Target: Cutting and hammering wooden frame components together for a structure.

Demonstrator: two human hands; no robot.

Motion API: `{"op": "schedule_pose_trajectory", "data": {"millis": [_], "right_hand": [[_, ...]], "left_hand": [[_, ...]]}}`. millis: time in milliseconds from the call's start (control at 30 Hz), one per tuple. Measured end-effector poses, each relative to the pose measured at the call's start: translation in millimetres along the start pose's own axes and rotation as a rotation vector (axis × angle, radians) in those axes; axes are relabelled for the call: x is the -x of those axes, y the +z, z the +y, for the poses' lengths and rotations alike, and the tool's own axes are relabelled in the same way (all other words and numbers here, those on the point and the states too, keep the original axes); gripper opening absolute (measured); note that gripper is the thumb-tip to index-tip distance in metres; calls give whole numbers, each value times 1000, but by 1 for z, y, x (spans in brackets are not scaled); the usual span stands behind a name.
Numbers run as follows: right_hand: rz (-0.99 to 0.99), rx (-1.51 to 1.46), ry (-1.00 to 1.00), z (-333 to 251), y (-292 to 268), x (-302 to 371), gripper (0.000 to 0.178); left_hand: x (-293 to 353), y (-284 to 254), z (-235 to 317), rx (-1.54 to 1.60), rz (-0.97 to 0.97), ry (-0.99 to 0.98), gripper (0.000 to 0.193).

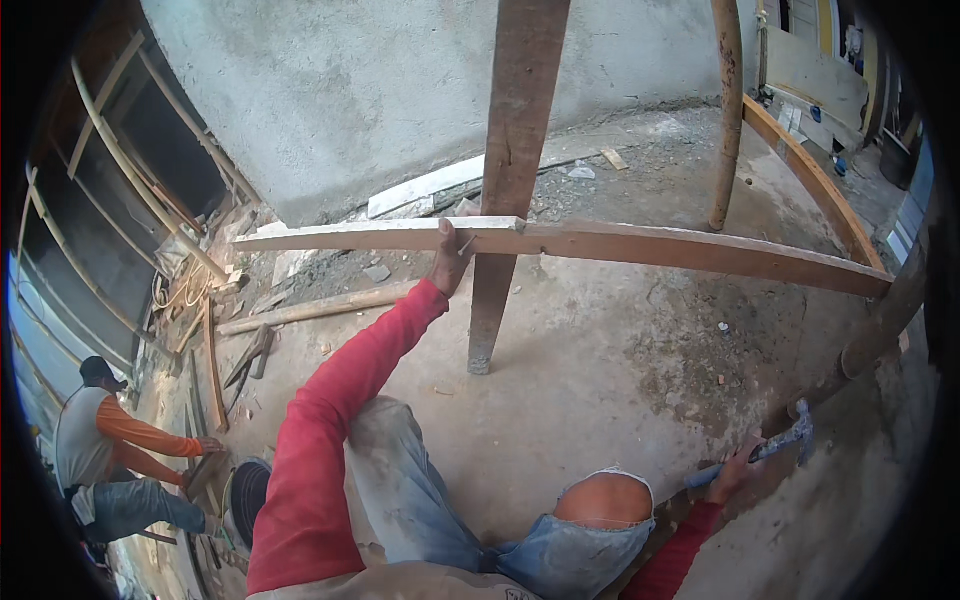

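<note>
My left hand (451,262) is closed round a long horizontal wooden board (640,243), just left of where it crosses an upright wooden post (517,110). The thumb presses on the board's near face. A thin nail-like piece (466,243) shows beside my fingers; whether they pinch it I cannot make out. Low on the right, my right hand (735,472) grips the blue handle of a claw hammer (800,430), its metal head pointing up and away from me. The hammer is well apart from the board.
A round pole (728,120) stands behind the board, and a thick round post (880,325) meets its right end. Loose timber (310,308) and rubble lie on the concrete floor at left. A co-worker (110,450) in orange sleeves bends over wood there. A grey wall (330,100) rises behind.
</note>
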State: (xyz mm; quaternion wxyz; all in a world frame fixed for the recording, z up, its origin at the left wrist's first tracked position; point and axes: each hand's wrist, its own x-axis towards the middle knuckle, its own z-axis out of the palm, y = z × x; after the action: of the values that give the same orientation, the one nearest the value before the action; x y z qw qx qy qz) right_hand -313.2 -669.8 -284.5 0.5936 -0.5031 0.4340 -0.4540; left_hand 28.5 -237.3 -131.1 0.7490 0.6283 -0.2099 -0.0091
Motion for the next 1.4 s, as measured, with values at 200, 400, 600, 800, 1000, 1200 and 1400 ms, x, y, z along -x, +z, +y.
{"op": "schedule_pose_trajectory", "data": {"millis": [200,400,600,800,1000,1200,1400], "right_hand": [[-395,23,-332,-74,108,116,28],[-497,-55,-319,-176,240,192,35],[-396,-304,-201,-181,262,182,35],[-366,-335,-208,-178,268,186,38],[-292,-74,-318,-172,263,188,36],[-337,152,-579,-149,217,217,27],[-492,7,-432,-127,193,255,36]], "left_hand": [[-24,9,10,-101,-592,41,110],[-26,11,9,-295,-453,175,116],[-25,22,12,-292,-281,270,116],[-23,17,12,-309,-275,233,118],[-24,33,-5,-195,-198,231,107],[-24,34,1,-156,-167,173,106],[-14,50,17,-92,-128,75,104]]}}
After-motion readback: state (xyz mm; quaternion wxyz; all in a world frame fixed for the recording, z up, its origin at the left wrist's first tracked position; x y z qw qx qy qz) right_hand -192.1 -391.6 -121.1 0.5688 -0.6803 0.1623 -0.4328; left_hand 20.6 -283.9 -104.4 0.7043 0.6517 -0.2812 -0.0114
